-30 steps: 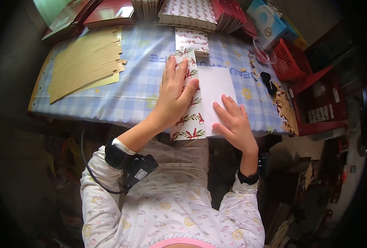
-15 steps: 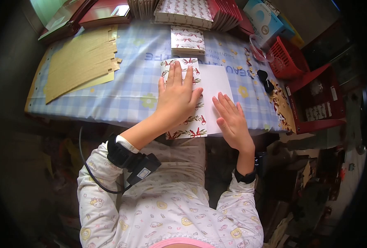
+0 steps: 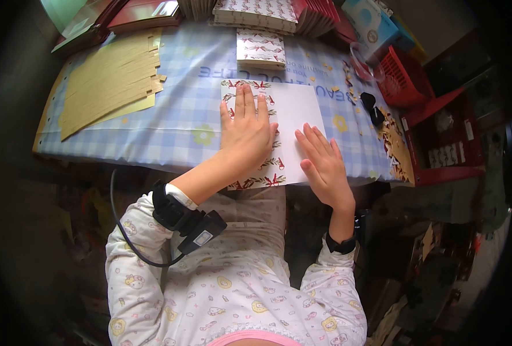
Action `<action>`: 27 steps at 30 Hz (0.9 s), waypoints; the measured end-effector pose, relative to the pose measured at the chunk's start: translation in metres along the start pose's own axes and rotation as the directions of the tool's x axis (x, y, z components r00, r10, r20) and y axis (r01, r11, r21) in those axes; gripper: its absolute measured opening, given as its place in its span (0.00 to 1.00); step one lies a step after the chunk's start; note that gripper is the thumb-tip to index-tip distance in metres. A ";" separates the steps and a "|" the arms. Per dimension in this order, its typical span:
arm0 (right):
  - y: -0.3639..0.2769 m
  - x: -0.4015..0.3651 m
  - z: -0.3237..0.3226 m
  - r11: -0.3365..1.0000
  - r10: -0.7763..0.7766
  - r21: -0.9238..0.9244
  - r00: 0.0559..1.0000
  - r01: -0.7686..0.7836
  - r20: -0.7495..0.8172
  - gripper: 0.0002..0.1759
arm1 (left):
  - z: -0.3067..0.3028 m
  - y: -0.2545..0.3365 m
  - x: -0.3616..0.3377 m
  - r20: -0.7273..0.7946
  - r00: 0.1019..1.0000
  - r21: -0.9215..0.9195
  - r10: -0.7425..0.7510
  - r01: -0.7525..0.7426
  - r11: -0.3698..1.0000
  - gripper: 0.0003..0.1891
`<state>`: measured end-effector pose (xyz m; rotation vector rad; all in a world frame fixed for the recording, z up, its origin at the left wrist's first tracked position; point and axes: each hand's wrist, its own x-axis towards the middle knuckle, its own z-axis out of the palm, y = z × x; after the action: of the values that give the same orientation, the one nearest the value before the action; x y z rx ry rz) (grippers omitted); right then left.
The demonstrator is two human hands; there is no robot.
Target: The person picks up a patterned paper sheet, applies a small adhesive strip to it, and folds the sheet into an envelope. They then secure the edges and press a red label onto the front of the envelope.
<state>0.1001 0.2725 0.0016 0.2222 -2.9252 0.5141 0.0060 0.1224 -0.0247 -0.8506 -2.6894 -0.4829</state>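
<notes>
A sheet of paper lies before me, with a patterned panel of red bows and green sprigs on the left and a plain white part on the right. My left hand rests flat on the patterned panel, fingers stretched out and pointing away from me. On the white part, near its lower right edge, my right hand lies open with its palm down. Just beyond the sheet is a small stack of matching patterned paper.
Brown cardboard strips lie at the left on the checked tablecloth. More patterned stacks line the back. A red basket, a black object, paper scraps and a red box are at the right.
The patterned panel, bowed up along its right side before, now lies flatter. Both hands keep nearly the same places on the sheet. The whole view has shifted slightly.
</notes>
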 end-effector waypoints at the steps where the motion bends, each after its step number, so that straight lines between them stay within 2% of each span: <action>1: 0.000 0.000 0.000 1.000 0.002 0.001 1.000 -0.002 0.001 0.26 | 0.000 0.000 0.000 0.002 1.000 0.000 0.001 -0.001 1.000 0.26; 10: -0.001 -0.001 0.003 0.999 -0.004 -0.045 0.999 0.002 -0.042 0.23 | 0.002 0.000 0.000 0.017 1.000 -0.012 -0.016 0.017 1.000 0.27; 13: -0.003 -0.010 0.004 0.995 0.037 -0.090 0.996 -0.045 -0.084 0.22 | 0.002 0.001 -0.001 -0.004 1.000 0.012 0.002 -0.002 1.000 0.26; 14: -0.004 -0.018 0.009 0.972 0.195 -0.070 0.941 -0.223 -0.277 0.22 | 0.000 0.001 -0.001 0.019 1.000 0.015 -0.011 0.010 1.000 0.26; 15: -0.005 -0.026 0.013 0.923 0.337 -0.015 0.825 -0.386 -0.453 0.23 | -0.001 0.002 -0.001 0.042 0.999 0.018 -0.025 0.024 1.000 0.26; 16: -0.008 -0.035 0.016 0.923 0.335 -0.017 0.825 -0.385 -0.456 0.23 | -0.002 0.003 -0.001 0.038 0.999 0.017 -0.024 0.023 1.000 0.26; 18: -0.016 -0.051 0.021 0.801 0.531 0.004 0.708 -0.598 -0.466 0.25 | -0.004 0.006 0.000 0.082 0.995 0.042 -0.052 0.049 0.998 0.26; 19: -0.025 -0.052 0.023 0.789 0.545 -0.001 0.699 -0.615 -0.464 0.25 | -0.004 0.006 0.001 0.080 0.996 0.041 -0.044 0.041 0.998 0.26; 24: -0.038 -0.052 0.035 0.830 0.474 0.014 0.690 -0.558 -0.547 0.27 | -0.004 0.006 0.000 0.105 0.992 0.043 -0.065 0.061 0.997 0.26; 26: -0.041 -0.049 0.036 0.838 0.545 0.347 0.607 -0.421 -0.579 0.24 | -0.004 0.006 0.000 0.104 0.992 0.038 -0.064 0.061 0.997 0.27; 27: -0.042 -0.049 0.036 0.838 0.542 0.417 0.614 -0.351 -0.574 0.25 | -0.005 0.006 0.000 0.104 0.992 0.036 -0.074 0.071 0.997 0.27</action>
<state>0.1506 0.2267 -0.0274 -0.5927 -2.1436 0.8453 0.0107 0.1255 -0.0189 -0.7925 -2.8243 -0.4200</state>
